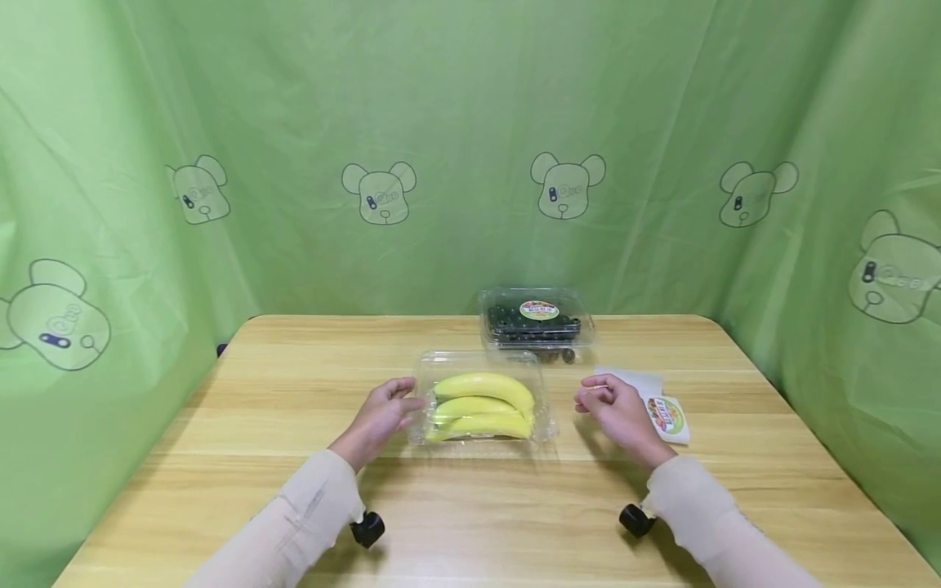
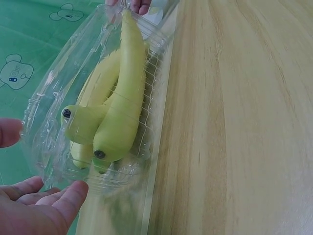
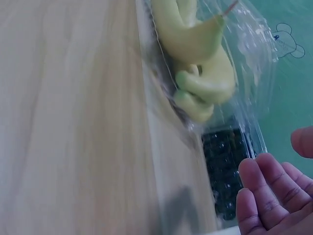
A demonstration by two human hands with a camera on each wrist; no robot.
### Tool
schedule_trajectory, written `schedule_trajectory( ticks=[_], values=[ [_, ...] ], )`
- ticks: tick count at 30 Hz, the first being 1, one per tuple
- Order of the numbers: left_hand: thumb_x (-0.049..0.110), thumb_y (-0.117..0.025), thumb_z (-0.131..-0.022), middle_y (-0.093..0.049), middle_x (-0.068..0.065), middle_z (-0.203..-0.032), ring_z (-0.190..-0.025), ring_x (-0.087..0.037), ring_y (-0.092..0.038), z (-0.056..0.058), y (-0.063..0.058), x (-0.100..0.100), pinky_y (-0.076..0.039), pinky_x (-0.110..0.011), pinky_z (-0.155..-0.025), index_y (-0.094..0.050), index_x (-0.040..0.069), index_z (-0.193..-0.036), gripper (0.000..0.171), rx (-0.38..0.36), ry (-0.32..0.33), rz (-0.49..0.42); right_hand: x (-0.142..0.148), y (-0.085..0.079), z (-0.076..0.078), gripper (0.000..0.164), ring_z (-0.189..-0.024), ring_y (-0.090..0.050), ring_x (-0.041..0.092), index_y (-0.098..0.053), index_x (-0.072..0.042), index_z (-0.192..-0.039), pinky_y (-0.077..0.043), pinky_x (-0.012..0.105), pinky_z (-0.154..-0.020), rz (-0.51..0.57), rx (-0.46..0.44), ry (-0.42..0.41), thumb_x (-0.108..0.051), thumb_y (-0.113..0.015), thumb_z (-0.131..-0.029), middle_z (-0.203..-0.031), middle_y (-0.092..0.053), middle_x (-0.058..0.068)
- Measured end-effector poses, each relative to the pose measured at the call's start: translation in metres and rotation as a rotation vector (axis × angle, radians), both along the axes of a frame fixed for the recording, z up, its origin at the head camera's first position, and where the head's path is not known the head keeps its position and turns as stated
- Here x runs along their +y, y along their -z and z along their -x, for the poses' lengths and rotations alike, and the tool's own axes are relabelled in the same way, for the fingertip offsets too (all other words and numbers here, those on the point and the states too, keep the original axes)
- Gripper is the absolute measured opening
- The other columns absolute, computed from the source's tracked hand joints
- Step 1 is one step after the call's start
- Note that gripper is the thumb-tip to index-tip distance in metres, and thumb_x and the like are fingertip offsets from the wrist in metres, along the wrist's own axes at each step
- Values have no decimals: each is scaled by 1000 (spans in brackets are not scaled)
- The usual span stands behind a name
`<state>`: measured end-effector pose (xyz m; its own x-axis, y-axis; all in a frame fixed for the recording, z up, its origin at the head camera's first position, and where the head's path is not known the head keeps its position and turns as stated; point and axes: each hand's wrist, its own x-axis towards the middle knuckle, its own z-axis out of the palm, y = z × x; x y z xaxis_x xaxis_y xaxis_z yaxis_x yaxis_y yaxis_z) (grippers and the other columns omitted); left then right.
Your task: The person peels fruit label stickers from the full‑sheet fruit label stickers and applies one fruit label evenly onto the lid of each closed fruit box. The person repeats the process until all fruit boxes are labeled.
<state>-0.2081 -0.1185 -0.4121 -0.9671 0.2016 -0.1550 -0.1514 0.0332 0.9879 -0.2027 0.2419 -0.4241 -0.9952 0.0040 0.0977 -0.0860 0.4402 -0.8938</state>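
A clear plastic clamshell box [image 1: 546, 425] with several yellow bananas [image 1: 481, 406] in it sits mid-table, its lid down. At the box's left end is my left hand [image 1: 382, 412], thumb and fingers apart around the near corner. Its fingertips [image 2: 76, 193] are at the plastic in the left wrist view; firm contact cannot be told. My right hand [image 1: 616, 408] hovers right of the box, a gap away, fingers loosely bent and holding nothing. Thumb and fingers [image 3: 274, 196] stand apart in the right wrist view. Beside this hand lies a white-backed round fruit sticker [image 1: 667, 416].
Behind the bananas, a second clear box [image 1: 584, 331] of dark round fruit carries a similar fruit label [image 1: 540, 310] on its lid. A pale paper sheet [image 1: 632, 380] lies behind the sticker. Green curtains [image 1: 470, 122] enclose the wooden table [image 1: 470, 506].
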Motion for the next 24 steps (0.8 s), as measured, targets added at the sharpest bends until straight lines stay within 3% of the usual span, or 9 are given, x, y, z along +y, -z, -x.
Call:
schedule_trajectory(
  ticks=[4,8,13,19,24],
  values=[
    [7,-58,-93,-27,-23,-154,-137,-40,-31,1,0,0,-34,-50,-109,-32,-7,-145,60,3,4,0,9,-5,-2,36,-92,-67,28,-52,6,-124,-53,23,-74,-100,29,22,-20,-57,-99,-104,-68,21],
    [7,-57,-94,-27,-23,-154,-138,-40,-31,1,0,0,-35,-50,-109,-32,-7,-145,59,5,3,4,17,-9,-4,32,-90,-67,27,-57,4,-120,-51,22,-76,-211,74,39,-20,-59,-98,-103,-69,18],
    [7,-57,-94,-27,-23,-153,-137,-40,-32,0,1,0,-35,-49,-109,-32,-7,-144,58,7,4,11,29,-12,-5,29,-85,-65,24,-60,5,-115,-52,27,-74,-339,156,51,-17,-62,-95,-98,-70,15],
    [7,-58,-93,-27,-23,-153,-136,-41,-33,0,1,-1,-36,-49,-109,-32,-7,-144,59,8,-1,13,45,-11,-6,27,-85,-66,28,-61,6,-111,-54,31,-75,-405,205,39,-13,-66,-92,-96,-69,15],
    [7,-58,-93,-27,-23,-154,-137,-40,-32,1,1,0,-35,-49,-109,-32,-8,-144,60,5,-5,11,62,-10,-6,32,-94,-65,36,-61,6,-112,-55,47,-82,-463,208,3,-13,-70,-89,-103,-67,21]
  ],
)
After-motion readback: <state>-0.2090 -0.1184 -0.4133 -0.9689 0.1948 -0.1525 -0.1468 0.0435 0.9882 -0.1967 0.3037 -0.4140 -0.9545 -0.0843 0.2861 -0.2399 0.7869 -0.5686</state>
